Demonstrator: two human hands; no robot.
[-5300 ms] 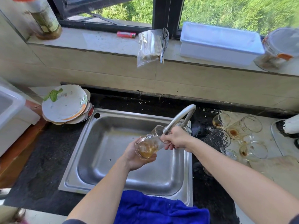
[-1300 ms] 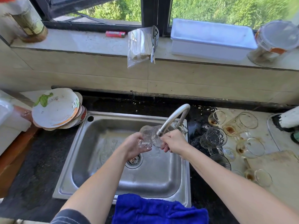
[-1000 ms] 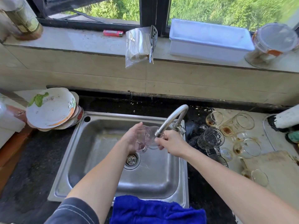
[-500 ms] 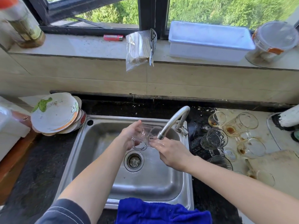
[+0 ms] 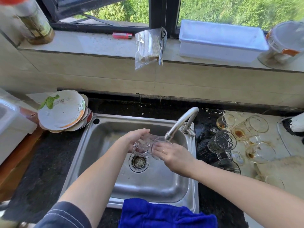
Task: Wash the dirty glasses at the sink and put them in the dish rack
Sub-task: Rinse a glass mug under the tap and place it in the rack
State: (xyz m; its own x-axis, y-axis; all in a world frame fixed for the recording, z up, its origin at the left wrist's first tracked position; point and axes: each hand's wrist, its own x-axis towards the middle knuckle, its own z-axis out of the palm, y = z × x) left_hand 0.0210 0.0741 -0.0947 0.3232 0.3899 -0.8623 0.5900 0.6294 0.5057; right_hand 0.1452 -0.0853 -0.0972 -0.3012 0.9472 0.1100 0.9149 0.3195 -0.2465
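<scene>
A blue cloth (image 5: pixel 164 214) drapes the sink's (image 5: pixel 102 162) front rim. Above the drain (image 5: pixel 139 162), the left hand (image 5: pixel 133 139) curls around a clear glass (image 5: pixel 144 145) under the faucet (image 5: pixel 181 122) spout. The right hand (image 5: pixel 174 155) lays straight fingers at its mouth. Dirty glasses (image 5: pixel 222 143) crowd the right counter, plates (image 5: pixel 62 111) the left.

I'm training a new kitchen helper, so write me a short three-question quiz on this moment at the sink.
1. True or false: the glass in the left hand, under the faucet, holds brown liquid.
2. On which side of the sink do the dirty glasses sit? A left; B right; C both.
3. What lies over the sink's front edge?
Key: 1 false; 2 B; 3 the blue towel.
</scene>
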